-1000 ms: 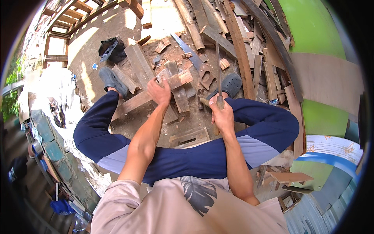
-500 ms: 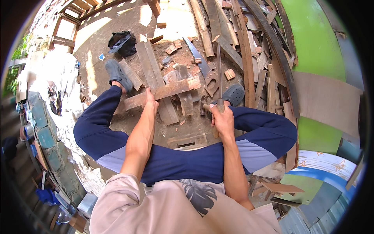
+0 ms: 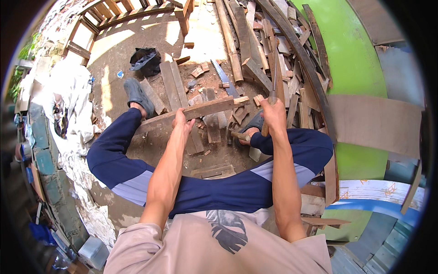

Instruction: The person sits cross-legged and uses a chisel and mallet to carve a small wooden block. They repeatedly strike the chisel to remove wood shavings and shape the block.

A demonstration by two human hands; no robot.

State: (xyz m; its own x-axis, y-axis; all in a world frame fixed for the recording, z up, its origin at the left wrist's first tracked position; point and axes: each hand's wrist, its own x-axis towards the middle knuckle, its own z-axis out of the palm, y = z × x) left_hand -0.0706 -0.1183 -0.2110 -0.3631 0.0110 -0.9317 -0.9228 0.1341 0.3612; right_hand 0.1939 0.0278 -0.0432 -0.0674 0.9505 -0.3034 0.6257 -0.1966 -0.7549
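"what was being held there?"

"the left hand (image 3: 181,121) was curled round the near edge of the plank (image 3: 207,109), around mid-length, likely so neither end would tip. the right hand (image 3: 273,114) was closed in a fist on a long thin-bladed tool (image 3: 274,73), just off the plank's right end."

"why so upright?"

"to keep it clear of the plank, i'd guess; they weren't touching. what kind it was, i couldn't tell."

"was the plank resting on anything?"

"it crossed above a short board (image 3: 213,130); i couldn't tell if they touched."

"and the hammer (image 3: 240,136)?"

"just on the near side of the plank's right end, perhaps for easy reach. the saw (image 3: 222,77) lay beyond the plank, the black bag (image 3: 146,61) beyond its left half, and the timber heap (image 3: 296,68) off to its right, probably to leave elbow room."
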